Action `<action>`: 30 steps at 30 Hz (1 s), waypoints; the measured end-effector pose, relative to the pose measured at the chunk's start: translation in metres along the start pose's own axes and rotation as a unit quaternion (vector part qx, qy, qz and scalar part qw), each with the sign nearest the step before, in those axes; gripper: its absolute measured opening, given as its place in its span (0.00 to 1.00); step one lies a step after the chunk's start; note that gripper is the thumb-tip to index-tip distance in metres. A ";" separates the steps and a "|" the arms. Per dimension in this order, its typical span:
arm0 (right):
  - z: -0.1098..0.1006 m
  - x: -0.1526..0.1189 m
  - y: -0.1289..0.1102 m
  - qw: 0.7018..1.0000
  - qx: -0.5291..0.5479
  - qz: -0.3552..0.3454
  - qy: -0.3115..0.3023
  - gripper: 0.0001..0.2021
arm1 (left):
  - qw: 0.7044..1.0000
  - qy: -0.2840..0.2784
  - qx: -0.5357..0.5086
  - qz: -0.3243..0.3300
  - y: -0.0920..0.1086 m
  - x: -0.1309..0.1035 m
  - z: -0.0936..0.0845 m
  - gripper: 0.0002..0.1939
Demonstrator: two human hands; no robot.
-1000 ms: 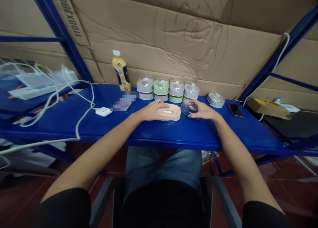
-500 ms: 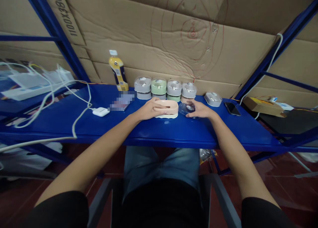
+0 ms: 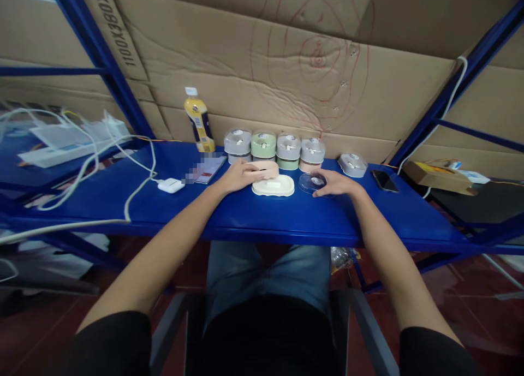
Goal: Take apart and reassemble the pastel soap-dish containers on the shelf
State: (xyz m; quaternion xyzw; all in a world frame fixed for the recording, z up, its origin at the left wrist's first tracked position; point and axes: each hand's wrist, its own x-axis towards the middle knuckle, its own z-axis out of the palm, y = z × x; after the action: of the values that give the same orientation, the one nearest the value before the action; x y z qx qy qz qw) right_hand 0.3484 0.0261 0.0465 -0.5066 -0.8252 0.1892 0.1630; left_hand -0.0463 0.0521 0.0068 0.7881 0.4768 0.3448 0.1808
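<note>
My left hand (image 3: 237,177) is closed round the left end of a peach-coloured oval plastic box piece (image 3: 269,169), which has a dark slot in its side. This piece is raised behind and to the left of a cream oval base (image 3: 272,186) with a wavy rim, lying on the blue table. A small raised part shows in the middle of the base. To the right, my right hand (image 3: 336,183) has its thumb and fingers round the edge of a clear plastic lid (image 3: 306,184), low over the table. The lid's right side is hidden by the fingers.
Stacked lidded oval boxes (image 3: 263,145) in grey, green and peach line the back; one grey box (image 3: 352,165) sits apart. Left are a yellow drink bottle (image 3: 199,124), phone (image 3: 212,169), white earbud case (image 3: 171,185) and cables. A black phone (image 3: 385,180) lies right.
My left hand has lifted the peach piece off the cream base and shifted it back and left, uncovering the base. My right hand stays at the clear lid, nearly unmoved.
</note>
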 end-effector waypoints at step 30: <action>0.030 0.011 -0.065 0.972 0.001 -0.229 0.043 0.41 | 0.982 -0.086 -0.068 0.151 0.059 -0.020 0.051 0.70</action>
State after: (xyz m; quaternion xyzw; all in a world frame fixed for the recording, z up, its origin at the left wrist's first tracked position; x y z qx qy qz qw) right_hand 0.2798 0.0045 0.0517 -0.3116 -0.9114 0.1256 0.2377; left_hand 0.0211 0.0084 -0.0006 0.8636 0.3105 0.3305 0.2205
